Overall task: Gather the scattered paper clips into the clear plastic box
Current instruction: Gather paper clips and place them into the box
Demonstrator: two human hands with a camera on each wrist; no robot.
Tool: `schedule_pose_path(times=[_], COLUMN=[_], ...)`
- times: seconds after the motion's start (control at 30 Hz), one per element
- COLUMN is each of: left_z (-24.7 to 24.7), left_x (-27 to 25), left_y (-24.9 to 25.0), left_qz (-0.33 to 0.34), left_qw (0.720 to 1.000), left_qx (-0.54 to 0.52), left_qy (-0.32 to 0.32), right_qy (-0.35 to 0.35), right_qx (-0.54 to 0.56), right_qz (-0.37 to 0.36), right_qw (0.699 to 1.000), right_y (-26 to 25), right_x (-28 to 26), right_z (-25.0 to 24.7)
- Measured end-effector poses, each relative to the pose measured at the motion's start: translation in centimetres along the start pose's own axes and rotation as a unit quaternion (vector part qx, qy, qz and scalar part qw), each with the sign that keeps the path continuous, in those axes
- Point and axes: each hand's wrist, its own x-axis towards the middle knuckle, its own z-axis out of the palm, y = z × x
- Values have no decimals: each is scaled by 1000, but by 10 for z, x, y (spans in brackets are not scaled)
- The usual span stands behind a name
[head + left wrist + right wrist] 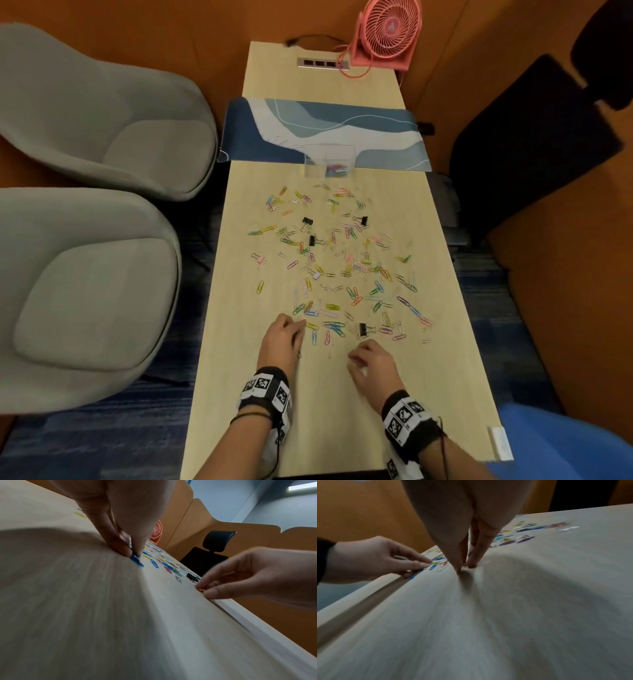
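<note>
Left hand (283, 334): down at the near-left fringe of the scatter, thumb and fingers pinching a blue clip (136, 559) against the table (445, 377), with a silver clip seemingly already tucked between the fingers, so clips can be stacked up before one trip.
Paper clips (337, 270): strewn across the middle of the wooden table from just beyond the hands up to the box; a few black binder clips (362, 329) lie mixed in and are best left out.
Clear plastic box (329, 160): upright at the far end of the scatter, on the edge of the blue mat (260, 133), a small coloured heap already inside; it is well apart from both hands.
Right hand (371, 365): fingertips (471, 564) pressed together on the table, nipping a small gold-looking clip; blur makes the colour uncertain.
</note>
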Motion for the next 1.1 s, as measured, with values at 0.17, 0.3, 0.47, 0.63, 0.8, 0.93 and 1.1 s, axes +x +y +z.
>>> schedule_pose_path(times=[0.17,0.3,0.47,0.63,0.8,0.93,1.1], left_z=[-3,-5,-1,-4,-11,-16,-22], left_x=[1,-2,2,10,22,32,44], left_y=[4,5,6,7,18,21,22], left_qz=[-19,-41,-45,-35,-75,-147,-189], left_qw=[999,999,999,999,997,988,979], left_qx=[-21,-23,4,5,6,-17,-41], left_qy=[14,3,-16,-10,-28,-53,-59], right_qy=[13,-18,-85,-91,-140,-199,-176], right_qx=[13,-23,-190,-254,-334,-379,-283], right_qz=[0,16,-9,-65,-121,-158,-114], right_qw=[1000,999,978,961,924,890,936], right_y=[-29,-46,-54,-56,-68,-74,-65], right_x=[28,31,32,44,55,67,83], right_z=[15,15,24,18,-1,-9,-25])
